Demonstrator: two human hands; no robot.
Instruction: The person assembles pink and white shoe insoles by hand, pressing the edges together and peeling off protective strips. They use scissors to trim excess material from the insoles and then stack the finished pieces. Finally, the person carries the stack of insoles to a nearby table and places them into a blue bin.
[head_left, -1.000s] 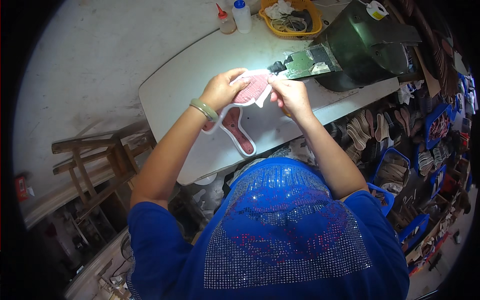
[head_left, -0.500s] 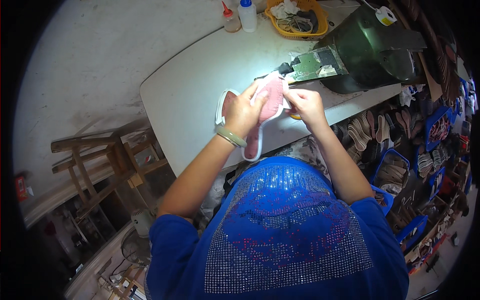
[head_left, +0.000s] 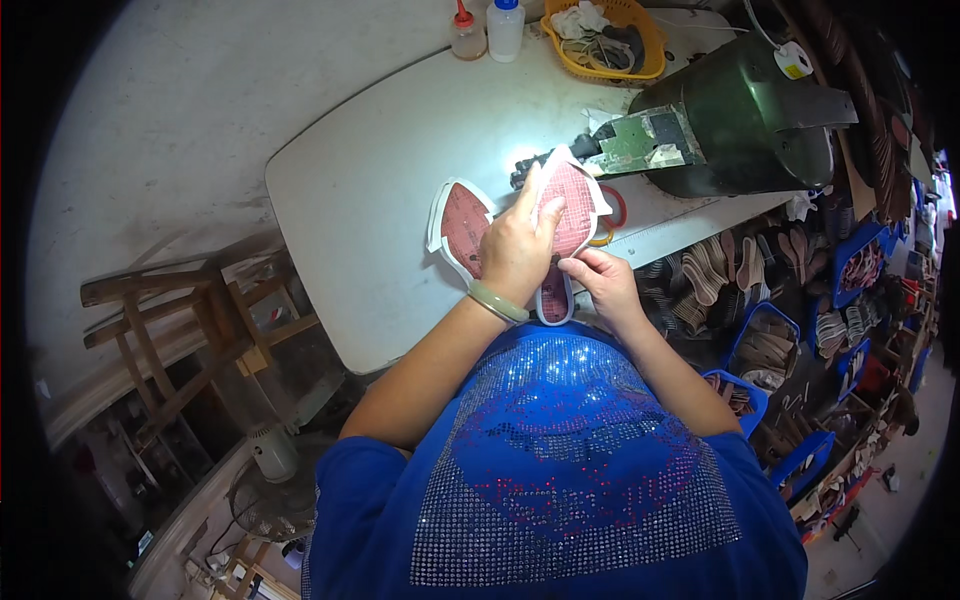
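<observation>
My left hand (head_left: 518,250) is closed around a shoe insole (head_left: 575,205), its thumb lying over the wide forepart. The insole has a pinkish-red face and a white border that sticks out in loose flaps on the right side. Its narrow heel end points toward my body. At the insole's narrow waist, the thumb and fingers of my right hand (head_left: 605,285) pinch the right edge. A second insole (head_left: 463,220), also reddish with a white border, lies on the table just left of my left hand and is partly hidden by it.
On the white table (head_left: 370,190) a green cylindrical machine (head_left: 735,120) with a flat arm reaches toward the insole. A red ring (head_left: 617,207) lies beside the insole. Two squeeze bottles (head_left: 506,38) and a yellow basket (head_left: 600,68) stand at the back. Blue crates (head_left: 765,335) hold soles at right.
My right hand has moved from the forepart's right edge down toward me, to the insole's waist. My left hand and the insole have shifted slightly right, showing more of the second insole.
</observation>
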